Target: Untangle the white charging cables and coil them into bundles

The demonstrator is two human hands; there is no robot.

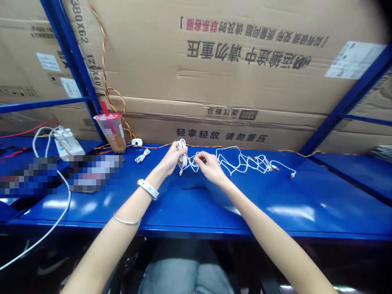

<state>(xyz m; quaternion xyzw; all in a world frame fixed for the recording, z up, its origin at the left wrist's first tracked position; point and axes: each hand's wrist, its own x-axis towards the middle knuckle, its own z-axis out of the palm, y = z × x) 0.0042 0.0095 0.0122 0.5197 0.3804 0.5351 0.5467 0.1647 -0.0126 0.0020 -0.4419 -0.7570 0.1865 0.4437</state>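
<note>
A small coil of white charging cable (pixel 181 144) is in my left hand (pixel 172 159), with the fingers closed round it. One plug end of it hangs below the fingers. Just to the right, my right hand (pixel 211 166) is closed in a pinch, thumb against fingertips; what is between them is too small to make out. Loose tangled white cables (pixel 241 164) stretch from behind my right hand across the blue shelf (pixel 294 192). A thin black strip (pixel 193 188) lies on the shelf below my hands.
At the left stand a drink cup (pixel 112 132) with a red lid, a white earphone case (pixel 136 142), a small bundled white cable (pixel 143 155) and a white power strip (pixel 67 143). Large cardboard boxes (pixel 147 73) rise behind. Blue uprights (pixel 346 102) flank the shelf.
</note>
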